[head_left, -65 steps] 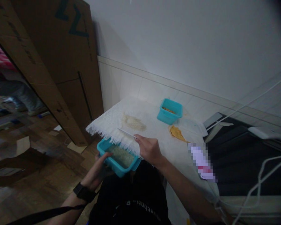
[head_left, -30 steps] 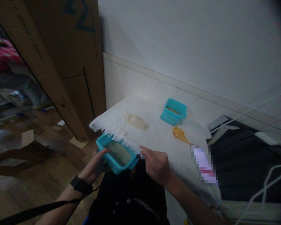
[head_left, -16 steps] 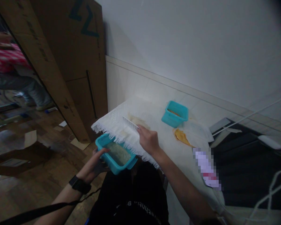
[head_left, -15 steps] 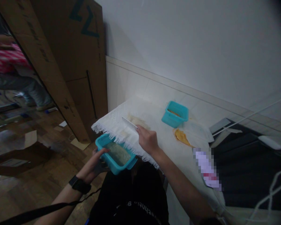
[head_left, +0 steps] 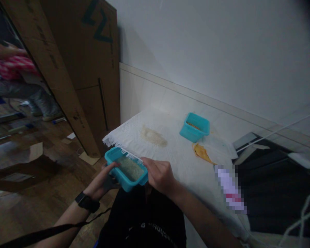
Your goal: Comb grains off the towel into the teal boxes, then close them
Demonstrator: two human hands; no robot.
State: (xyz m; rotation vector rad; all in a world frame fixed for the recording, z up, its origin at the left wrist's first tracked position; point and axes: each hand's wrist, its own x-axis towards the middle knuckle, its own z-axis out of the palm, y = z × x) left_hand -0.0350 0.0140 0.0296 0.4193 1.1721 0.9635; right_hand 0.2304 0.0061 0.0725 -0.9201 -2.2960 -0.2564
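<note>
The left hand (head_left: 103, 179) holds a blue tub (head_left: 125, 168) just under the near edge of the table (head_left: 196, 168). Its fingers are wrapped around the left side of the tub, with the thumb on the rim. The tub has pale grains in it, maybe rice. The right hand (head_left: 158, 174) is at the table edge, right next to the tub. It is closed on a thin white scraper (head_left: 130, 155), which lies along the fringe of the white cloth (head_left: 134, 134) over the tub. This looks like the sweeping step: grains are being pushed off the cloth and dropped into the tub. A small pile of grains (head_left: 153, 136) sits farther back on the cloth, well apart from the hands. For the next move, the scraper would need to reach behind that pile and pull it to the edge, while the tub stays tight under the fringe so nothing falls to the floor. A second blue tub (head_left: 194, 126) and a yellow spill (head_left: 202, 152) are farther back.
</note>
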